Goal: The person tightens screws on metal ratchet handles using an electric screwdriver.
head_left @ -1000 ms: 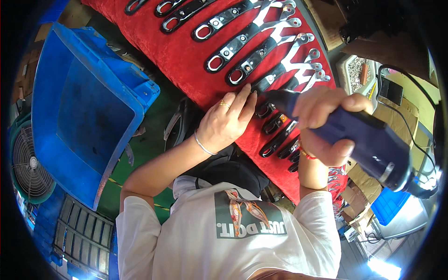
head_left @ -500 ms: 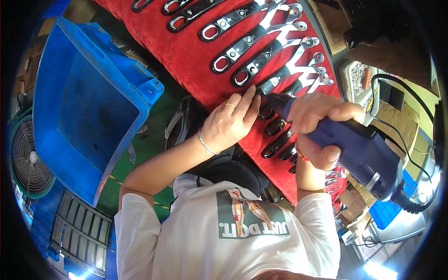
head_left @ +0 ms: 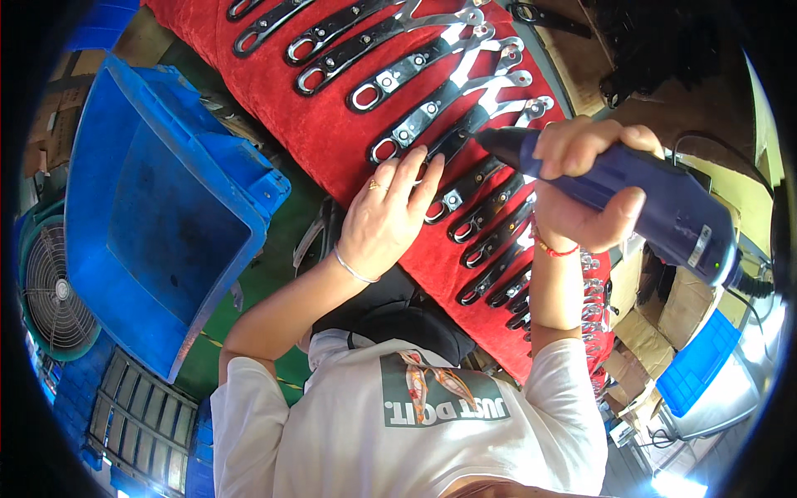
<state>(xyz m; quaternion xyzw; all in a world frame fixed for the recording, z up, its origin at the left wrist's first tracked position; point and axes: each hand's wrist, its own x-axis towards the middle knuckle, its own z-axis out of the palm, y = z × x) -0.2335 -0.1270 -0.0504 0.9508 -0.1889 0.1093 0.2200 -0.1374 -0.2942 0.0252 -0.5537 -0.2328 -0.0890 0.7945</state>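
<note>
My right hand [head_left: 585, 195] is wrapped around a dark blue corded electric screwdriver [head_left: 664, 207], whose black nose points left. Its tip is over a black handle [head_left: 462, 133] with silver metal arms; whether it touches a screw there, I cannot tell. My left hand [head_left: 378, 220], with a ring and a bracelet, has its fingers stretched out over the looped end of that same handle, partly hiding it. Just beyond lies another black handle [head_left: 413, 126] with a silver plate and screw. On the near side is a similar handle [head_left: 459, 195].
Several more such handles lie in a row along a red cloth [head_left: 274, 91] covering the work surface. To the left stand a large blue bin [head_left: 166, 207] and a round fan [head_left: 60, 286]. Cardboard boxes [head_left: 639, 349] and a blue crate [head_left: 697, 369] are at right.
Both hands have shifted one handle farther up the row, the screwdriver with my right hand. The view has shifted slightly, and the handle worked on before now lies nearer me.
</note>
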